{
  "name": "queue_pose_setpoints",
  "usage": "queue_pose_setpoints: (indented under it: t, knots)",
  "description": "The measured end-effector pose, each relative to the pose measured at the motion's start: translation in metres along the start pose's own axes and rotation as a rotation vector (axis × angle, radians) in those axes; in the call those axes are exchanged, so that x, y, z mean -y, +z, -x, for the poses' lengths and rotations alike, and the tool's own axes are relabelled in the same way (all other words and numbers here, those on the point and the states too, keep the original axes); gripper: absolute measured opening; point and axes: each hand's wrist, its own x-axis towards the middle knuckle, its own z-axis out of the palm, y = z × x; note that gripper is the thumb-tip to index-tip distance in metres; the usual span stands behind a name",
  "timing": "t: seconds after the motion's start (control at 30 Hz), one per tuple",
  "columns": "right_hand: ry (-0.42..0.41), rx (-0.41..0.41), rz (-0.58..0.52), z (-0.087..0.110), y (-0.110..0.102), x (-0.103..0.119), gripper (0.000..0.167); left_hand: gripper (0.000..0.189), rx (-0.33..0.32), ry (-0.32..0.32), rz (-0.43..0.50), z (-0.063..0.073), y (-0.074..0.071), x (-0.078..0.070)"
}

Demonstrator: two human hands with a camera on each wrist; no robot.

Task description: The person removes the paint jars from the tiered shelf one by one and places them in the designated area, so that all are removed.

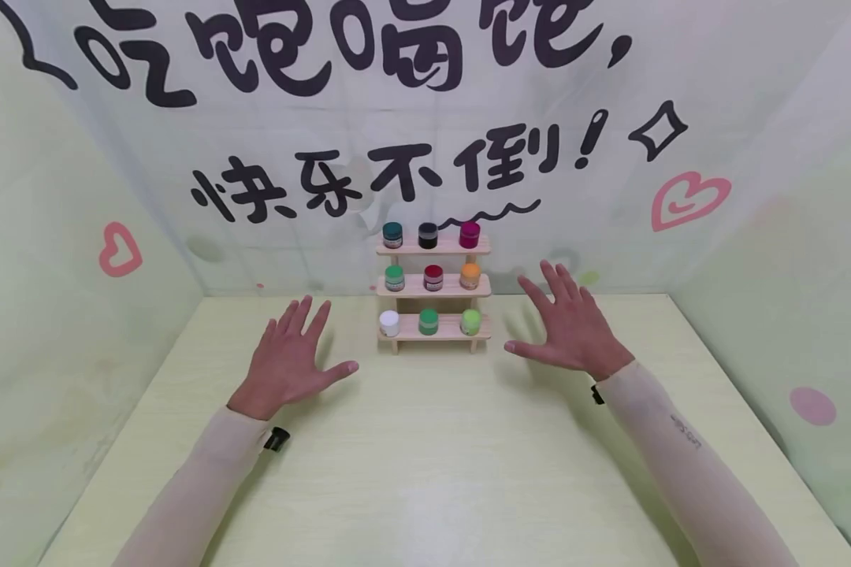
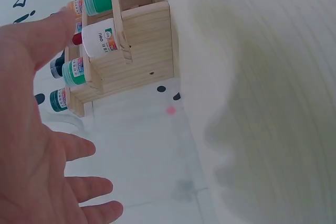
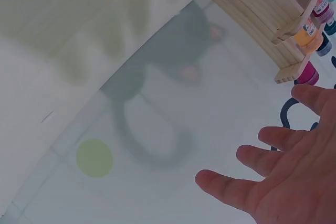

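A three-tier wooden rack (image 1: 436,327) stands at the back of the table, with small paint jars on every tier. The top tier carries a teal jar (image 1: 393,235), a black jar (image 1: 428,235) and a magenta jar (image 1: 470,235). On the middle one are a green jar (image 1: 394,277), a dark red jar (image 1: 433,277) and an orange jar (image 1: 470,276). White (image 1: 389,323), green (image 1: 429,321) and light green jars (image 1: 471,321) line the bottom. My left hand (image 1: 287,362) spreads its fingers left of the rack, holding nothing. Right of it, my right hand (image 1: 573,329) is likewise spread and holds nothing.
The pale wooden table (image 1: 425,472) stretches in front of the rack. A white printed cloth (image 1: 312,260) with large black characters hangs right behind it. Cloth side walls (image 1: 787,331) close in the table at left and right.
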Motion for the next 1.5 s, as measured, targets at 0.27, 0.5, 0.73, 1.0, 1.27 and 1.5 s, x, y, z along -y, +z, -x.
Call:
queue_pose_setpoints:
  t: [0.27, 0.5, 0.73, 1.0, 1.27, 1.5]
  knots:
    - [-0.008, -0.066, -0.057, -0.013, -0.001, -0.001, 0.104, 0.110, -0.083, 0.033, 0.057, -0.003, 0.005, -0.002]
    - [-0.044, -0.197, -0.149, -0.027, -0.001, 0.002, 0.096, 0.099, -0.051, -0.003, 0.161, -0.006, 0.006, -0.009]
    - [-0.049, -0.226, -0.278, -0.041, -0.006, 0.009, 0.088, 0.076, -0.098, 0.039, 0.312, -0.012, 0.012, -0.013]
    - [0.019, -0.164, -0.438, -0.058, -0.010, 0.016, 0.080, 0.050, -0.110, 0.076, 0.526, -0.025, 0.022, -0.019]
    - [0.052, -0.144, -0.591, -0.077, -0.011, 0.019, 0.070, 0.033, -0.121, 0.035, 0.730, -0.039, 0.039, -0.025]
    - [0.085, -0.156, -0.658, -0.089, -0.015, 0.025, 0.061, 0.026, -0.097, -0.013, 0.801, -0.044, 0.041, -0.035]
